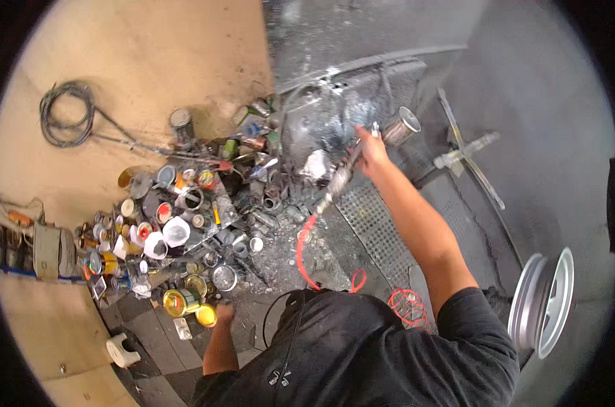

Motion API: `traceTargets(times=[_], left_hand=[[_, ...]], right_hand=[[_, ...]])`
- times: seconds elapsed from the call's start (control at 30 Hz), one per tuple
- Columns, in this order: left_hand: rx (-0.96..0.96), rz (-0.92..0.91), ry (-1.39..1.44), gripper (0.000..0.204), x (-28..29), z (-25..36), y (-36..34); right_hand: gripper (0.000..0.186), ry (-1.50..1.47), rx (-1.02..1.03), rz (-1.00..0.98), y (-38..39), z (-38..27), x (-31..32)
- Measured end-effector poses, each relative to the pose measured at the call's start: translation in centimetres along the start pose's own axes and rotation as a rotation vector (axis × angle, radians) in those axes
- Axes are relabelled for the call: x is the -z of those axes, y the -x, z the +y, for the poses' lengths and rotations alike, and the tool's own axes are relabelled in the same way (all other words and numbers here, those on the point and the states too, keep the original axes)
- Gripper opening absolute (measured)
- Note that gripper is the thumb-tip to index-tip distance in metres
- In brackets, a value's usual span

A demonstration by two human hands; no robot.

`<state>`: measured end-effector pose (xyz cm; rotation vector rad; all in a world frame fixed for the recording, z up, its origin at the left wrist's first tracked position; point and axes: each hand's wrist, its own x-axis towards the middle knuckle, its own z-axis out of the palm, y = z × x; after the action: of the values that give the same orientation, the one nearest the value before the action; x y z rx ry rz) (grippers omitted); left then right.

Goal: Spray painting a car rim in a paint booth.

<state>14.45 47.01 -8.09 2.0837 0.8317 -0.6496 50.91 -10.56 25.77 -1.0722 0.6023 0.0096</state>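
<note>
My right hand [372,154] is stretched forward and wrapped round a spray gun [339,180]. A metal cup [402,126] is at the gun's far end, beyond my fingers. From the gun's near end a red air hose [301,251] curves back toward my body. My left hand [225,312] is low on the left, beside a round yellow lid [206,315] and a yellow paint can [177,302]. Its fingers are small and blurred, so whether it touches the lid is unclear.
Paint-spattered cans, cups and tools [185,203] crowd the left. A coiled black hose [66,114] hangs on the tan wall. Right of my arm lie a perforated panel [372,227] and a cross-shaped stand [463,156]. A silver wheel rim [542,302] stands near right; a white stool [123,351] near left.
</note>
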Motion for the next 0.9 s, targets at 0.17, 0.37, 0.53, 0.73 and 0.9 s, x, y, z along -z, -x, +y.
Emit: traceTargets(times=[0.17,0.37,0.53,0.73,0.9], left_hand=[[-0.076,-0.200,0.199,0.029,-8.6,5.0,8.7],[-0.092,-0.392,0.348,0.033,-16.5,-5.7,14.1],[-0.118,-0.380,0.078,0.034,-14.2,-5.7,13.7],[-0.259,-0.409,-0.405,0.036,-5.3,2.9,5.5],[-0.907,-0.272,-1.492,0.039,-0.9,14.1,-4.1]], right_hand=[[0.068,-0.228,-0.169,-0.211,-8.5,-3.6,-4.9],[0.083,-0.190,-0.205,-0.124,-12.3,-2.2,-10.1],[0.085,0.250,0.070,-0.036,-5.1,2.5,-8.4],[0.061,0.791,0.634,-0.410,11.5,15.6,8.8],[0.058,1.212,-0.088,-0.507,27.4,29.2,28.9]])
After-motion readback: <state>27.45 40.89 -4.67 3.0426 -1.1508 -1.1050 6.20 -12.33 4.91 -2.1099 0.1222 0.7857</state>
